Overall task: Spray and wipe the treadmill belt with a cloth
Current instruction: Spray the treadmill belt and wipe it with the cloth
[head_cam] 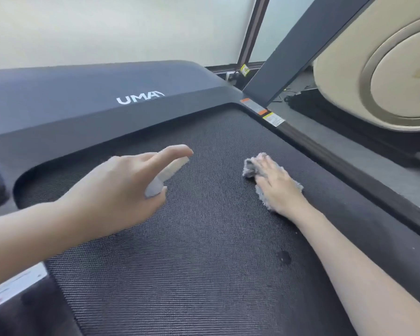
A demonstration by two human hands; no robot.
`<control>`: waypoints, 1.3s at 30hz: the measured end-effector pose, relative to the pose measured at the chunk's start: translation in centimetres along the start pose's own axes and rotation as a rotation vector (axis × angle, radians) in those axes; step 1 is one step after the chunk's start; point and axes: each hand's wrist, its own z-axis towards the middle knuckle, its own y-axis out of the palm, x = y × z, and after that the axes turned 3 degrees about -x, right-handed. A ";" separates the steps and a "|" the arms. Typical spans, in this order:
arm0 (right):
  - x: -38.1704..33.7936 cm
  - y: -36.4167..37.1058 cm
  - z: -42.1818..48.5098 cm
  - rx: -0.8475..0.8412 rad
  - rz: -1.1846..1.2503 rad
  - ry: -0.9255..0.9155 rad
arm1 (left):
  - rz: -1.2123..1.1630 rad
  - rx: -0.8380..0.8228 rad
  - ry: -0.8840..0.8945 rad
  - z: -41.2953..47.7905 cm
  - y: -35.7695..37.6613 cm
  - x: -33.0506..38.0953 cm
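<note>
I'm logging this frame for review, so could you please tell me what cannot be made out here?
Head view only.
Spray bottle: mostly hidden inside the left hand; its fill level cannot be told.
Cloth: largely covered by the right hand.
Warning stickers: too small to read.
Label at lower left: blurred and cut off by the edge.

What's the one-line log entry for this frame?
left hand holds spray bottle over belt | right hand presses cloth on belt | wet spot near forearm
</note>
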 end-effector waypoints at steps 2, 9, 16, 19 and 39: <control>2.3 -0.8 0.7 0.014 0.006 0.144 | 0.000 -0.010 -0.004 -0.4 0.0 -0.3; 8.4 -2.3 2.9 0.080 -0.006 0.478 | 0.048 0.010 0.015 -1.2 -0.5 -1.2; 5.8 -2.0 3.0 0.023 -0.029 0.474 | -0.058 0.007 0.053 -0.8 -1.0 -0.4; 2.8 -1.1 1.3 0.021 -0.019 0.317 | -0.108 0.011 0.065 -0.6 -1.1 0.1; -13.7 3.6 -11.3 -0.155 0.003 -0.496 | -0.119 0.098 0.045 -1.2 -3.6 -0.2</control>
